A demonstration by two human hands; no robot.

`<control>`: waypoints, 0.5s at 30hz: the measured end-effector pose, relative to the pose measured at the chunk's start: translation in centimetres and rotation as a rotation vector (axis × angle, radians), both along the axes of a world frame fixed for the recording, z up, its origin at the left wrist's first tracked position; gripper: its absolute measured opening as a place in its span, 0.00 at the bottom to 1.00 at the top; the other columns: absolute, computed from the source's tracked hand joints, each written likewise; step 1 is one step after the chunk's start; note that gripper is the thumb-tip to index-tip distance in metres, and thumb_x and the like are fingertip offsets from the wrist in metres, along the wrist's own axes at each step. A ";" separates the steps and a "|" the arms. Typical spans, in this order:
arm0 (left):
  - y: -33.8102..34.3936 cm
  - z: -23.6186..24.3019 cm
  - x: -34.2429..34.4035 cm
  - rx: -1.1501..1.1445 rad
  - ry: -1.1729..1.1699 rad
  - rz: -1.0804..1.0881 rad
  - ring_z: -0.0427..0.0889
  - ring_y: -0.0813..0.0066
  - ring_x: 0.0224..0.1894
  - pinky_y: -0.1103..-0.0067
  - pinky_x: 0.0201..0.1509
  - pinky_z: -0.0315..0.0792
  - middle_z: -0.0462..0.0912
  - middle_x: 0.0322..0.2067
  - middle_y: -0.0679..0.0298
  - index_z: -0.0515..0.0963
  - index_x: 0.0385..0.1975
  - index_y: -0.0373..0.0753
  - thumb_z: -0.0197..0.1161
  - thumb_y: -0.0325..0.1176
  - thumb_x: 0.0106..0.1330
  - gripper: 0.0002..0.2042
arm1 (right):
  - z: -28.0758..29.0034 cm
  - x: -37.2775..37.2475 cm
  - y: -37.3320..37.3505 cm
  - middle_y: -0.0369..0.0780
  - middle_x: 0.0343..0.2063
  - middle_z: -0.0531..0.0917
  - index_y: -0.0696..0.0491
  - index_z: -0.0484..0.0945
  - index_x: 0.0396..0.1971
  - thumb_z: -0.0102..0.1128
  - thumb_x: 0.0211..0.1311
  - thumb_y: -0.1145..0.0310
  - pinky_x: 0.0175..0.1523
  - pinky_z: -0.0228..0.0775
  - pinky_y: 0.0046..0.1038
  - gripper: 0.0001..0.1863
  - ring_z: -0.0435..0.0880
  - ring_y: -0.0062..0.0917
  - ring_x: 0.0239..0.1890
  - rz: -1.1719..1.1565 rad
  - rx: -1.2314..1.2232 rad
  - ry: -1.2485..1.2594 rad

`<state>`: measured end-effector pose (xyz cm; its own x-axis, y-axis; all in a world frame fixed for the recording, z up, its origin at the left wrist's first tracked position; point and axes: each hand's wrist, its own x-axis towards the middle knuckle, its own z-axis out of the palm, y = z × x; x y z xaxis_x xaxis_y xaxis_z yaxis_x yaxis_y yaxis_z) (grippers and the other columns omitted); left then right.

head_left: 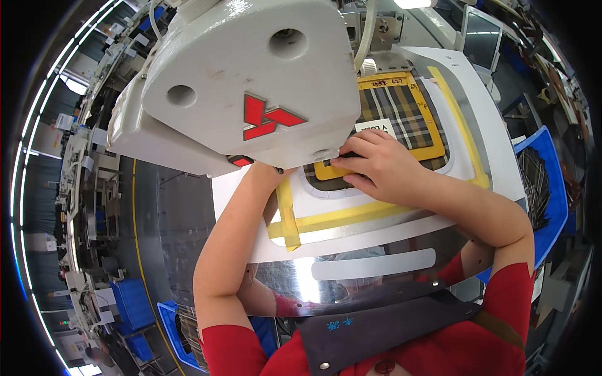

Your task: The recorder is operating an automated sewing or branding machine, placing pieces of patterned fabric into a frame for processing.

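My right hand (384, 161) is over the near edge of a yellow frame (431, 152), beside the machine head. Its thumb and fingers are drawn together around a small dark thing I cannot make out. Plaid fabric (419, 122) in brown, black and white lies within the frame, and a small white printed slip (380, 127) rests on it. My left hand (274, 173) reaches beneath the white sewing machine head (207, 119); only the wrist area shows, and its fingers are hidden. Below the frame lies a white sheet (501, 169) with strips of yellow tape (351, 218).
The bulky machine head fills the upper left and blocks the view beneath it. A shiny metal tabletop (282, 272) is nearest me. At right stands a blue bin (560, 188) of dark, thin pieces; another blue bin (168, 319) sits lower left. A screen (481, 39) stands behind.
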<state>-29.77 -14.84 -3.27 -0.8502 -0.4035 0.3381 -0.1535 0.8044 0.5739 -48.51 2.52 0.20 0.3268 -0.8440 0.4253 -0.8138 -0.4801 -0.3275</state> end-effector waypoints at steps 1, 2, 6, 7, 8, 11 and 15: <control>0.3 0.7 -0.9 0.249 0.074 0.002 0.75 0.71 0.56 0.76 0.61 0.69 0.75 0.58 0.58 0.72 0.57 0.35 0.59 0.25 0.65 0.19 | -0.2 -0.2 0.0 0.37 0.42 0.77 0.52 0.82 0.43 0.64 0.55 0.69 0.58 0.66 0.35 0.14 0.75 0.33 0.48 0.002 0.009 -0.008; 0.5 1.0 -1.5 0.497 0.148 0.004 0.75 0.72 0.56 0.78 0.60 0.69 0.75 0.58 0.59 0.71 0.58 0.34 0.59 0.25 0.66 0.20 | -0.3 -0.5 0.0 0.37 0.42 0.77 0.52 0.82 0.43 0.64 0.55 0.69 0.58 0.66 0.35 0.14 0.75 0.33 0.48 -0.001 0.012 -0.006; 0.4 1.0 -1.3 0.344 0.140 -0.016 0.74 0.75 0.56 0.80 0.60 0.69 0.74 0.59 0.60 0.69 0.59 0.34 0.58 0.26 0.66 0.20 | -0.4 -0.2 -0.2 0.37 0.41 0.78 0.52 0.82 0.41 0.63 0.56 0.68 0.58 0.65 0.35 0.12 0.75 0.32 0.48 -0.004 -0.004 -0.018; 0.4 0.7 -1.6 0.392 0.133 0.004 0.74 0.75 0.56 0.80 0.60 0.69 0.74 0.58 0.60 0.70 0.59 0.34 0.59 0.26 0.66 0.20 | -0.5 -0.4 -0.2 0.36 0.41 0.78 0.51 0.82 0.40 0.62 0.57 0.68 0.58 0.65 0.34 0.11 0.76 0.31 0.48 -0.021 -0.003 -0.019; 0.3 0.5 -2.0 0.439 0.125 0.024 0.74 0.75 0.56 0.79 0.60 0.69 0.75 0.58 0.60 0.71 0.58 0.34 0.59 0.26 0.65 0.20 | -0.7 -0.5 -0.1 0.36 0.41 0.78 0.51 0.82 0.40 0.62 0.57 0.68 0.58 0.65 0.34 0.11 0.76 0.31 0.48 -0.025 -0.002 -0.016; -1.8 -0.7 -1.1 0.550 0.122 -0.047 0.75 0.74 0.56 0.79 0.60 0.69 0.76 0.57 0.60 0.72 0.57 0.34 0.60 0.27 0.64 0.20 | -0.8 -0.3 -0.3 0.36 0.42 0.79 0.52 0.83 0.40 0.62 0.57 0.68 0.58 0.65 0.34 0.11 0.76 0.30 0.49 -0.023 -0.027 -0.014; -0.6 0.1 -1.9 0.316 0.074 -0.043 0.75 0.73 0.56 0.78 0.60 0.68 0.75 0.57 0.59 0.72 0.57 0.35 0.60 0.28 0.62 0.21 | -0.9 -0.9 0.0 0.36 0.42 0.79 0.52 0.83 0.40 0.62 0.57 0.68 0.58 0.65 0.34 0.11 0.76 0.30 0.48 -0.023 0.024 -0.062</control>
